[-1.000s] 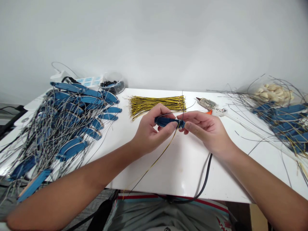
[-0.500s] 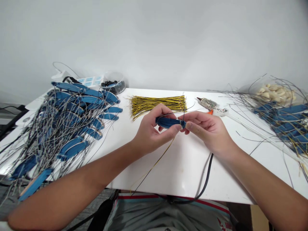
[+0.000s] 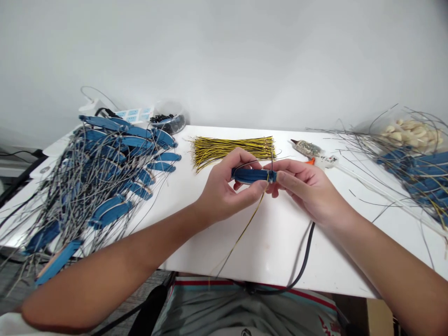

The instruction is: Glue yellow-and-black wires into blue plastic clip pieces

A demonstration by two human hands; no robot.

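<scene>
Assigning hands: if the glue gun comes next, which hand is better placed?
Right, likely: right hand is nearer the glue gun; left hand supports most of the blue piece.

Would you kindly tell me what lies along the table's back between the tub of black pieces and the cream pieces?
From left to right: the yellow wire bundle, the glue gun and some loose dark wires, in the head view.

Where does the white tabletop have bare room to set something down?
Between the thin yellow wire and the thick black cable, and between that cable and the right forearm. Crowded: left end, with oblong blue pieces and tangled grey wires; right end, with more blue pieces.
</scene>
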